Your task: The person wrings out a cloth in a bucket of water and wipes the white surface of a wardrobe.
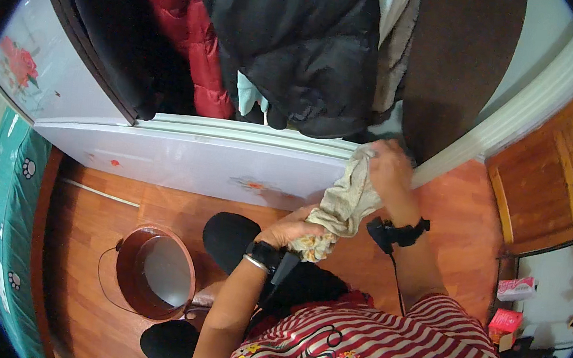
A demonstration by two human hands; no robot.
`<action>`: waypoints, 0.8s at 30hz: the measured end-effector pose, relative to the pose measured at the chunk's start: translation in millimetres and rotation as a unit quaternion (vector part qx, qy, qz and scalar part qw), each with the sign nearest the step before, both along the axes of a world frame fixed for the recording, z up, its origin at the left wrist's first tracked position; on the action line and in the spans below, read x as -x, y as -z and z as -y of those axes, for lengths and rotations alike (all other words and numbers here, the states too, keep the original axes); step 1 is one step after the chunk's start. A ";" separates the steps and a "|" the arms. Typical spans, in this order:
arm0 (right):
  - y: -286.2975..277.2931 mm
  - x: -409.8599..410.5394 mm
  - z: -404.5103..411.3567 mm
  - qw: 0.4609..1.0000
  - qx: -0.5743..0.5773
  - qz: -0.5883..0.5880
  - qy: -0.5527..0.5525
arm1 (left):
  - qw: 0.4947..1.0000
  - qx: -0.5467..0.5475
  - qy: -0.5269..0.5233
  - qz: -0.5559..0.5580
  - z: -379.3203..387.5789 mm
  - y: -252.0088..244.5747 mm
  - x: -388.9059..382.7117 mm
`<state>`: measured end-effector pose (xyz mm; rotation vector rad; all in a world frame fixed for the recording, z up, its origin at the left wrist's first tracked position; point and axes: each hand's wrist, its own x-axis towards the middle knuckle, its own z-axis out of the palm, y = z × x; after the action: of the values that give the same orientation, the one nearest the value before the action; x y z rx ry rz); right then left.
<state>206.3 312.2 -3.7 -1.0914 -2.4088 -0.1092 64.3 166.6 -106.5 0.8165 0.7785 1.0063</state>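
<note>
A crumpled cream cloth (348,198) stretches between my two hands. My left hand (294,228) grips its lower, bunched end, and folds hang below the fingers. At the upper end, my right hand (393,170) is on the cloth, somewhat blurred, beside the right end of the wardrobe's white sliding-door track (249,134). Whether the cloth touches the track there I cannot tell. Below the track runs a pale base panel (199,162) with printed flowers.
A reddish-brown bucket (125,272) holding cloudy water stands on the wood floor (99,212) near my feet. Dark jacket (300,49) and red padded garment (210,61) hang inside the wardrobe. A teal-covered bed (19,203) is at left; a wooden door (549,170) is at right.
</note>
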 end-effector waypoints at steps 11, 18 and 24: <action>-22.7 -0.5 -51.5 0.983 -0.024 0.144 0.108 | 0.999 -0.019 0.002 0.037 2.4 0.2 0.2; -7.7 -0.4 -19.0 0.995 0.076 -0.038 -0.059 | 0.999 -0.005 -0.035 0.025 4.5 -7.2 -2.7; 11.0 -4.6 -22.8 0.996 0.056 0.046 -0.052 | 0.999 -0.037 -0.021 0.029 1.0 -3.2 -2.6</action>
<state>210.9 335.1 -14.6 -1.0267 -2.5757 0.0114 66.9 165.6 -103.3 0.8329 0.7147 1.0972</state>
